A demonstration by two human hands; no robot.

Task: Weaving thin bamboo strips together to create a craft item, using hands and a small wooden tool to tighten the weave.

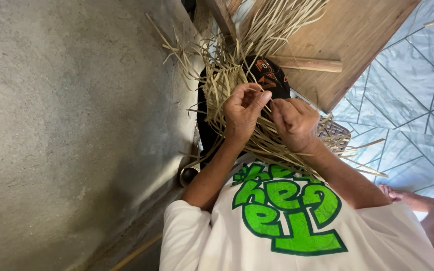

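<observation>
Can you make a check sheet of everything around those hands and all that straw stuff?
Surface: grey concrete wall at left, blue patterned tiled floor at right.
Job's things: bundle of pale straw strips; woven mat piece under the right wrist.
Clutter: wooden board, wooden stick, dark printed cloth.
Grips: left hand pinches strips; right hand pinches strips beside it.
Cables: nothing seen.
Surroundings: bare foot on tiles; white shirt with green print.

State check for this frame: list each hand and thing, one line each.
Left hand: closed, pinching strips.
Right hand: closed, pinching strips.
Strips: loose, splayed, partly bunched in both hands.
Woven piece: partly woven, mostly hidden under right hand.
Board: lying flat on tiled floor.
</observation>
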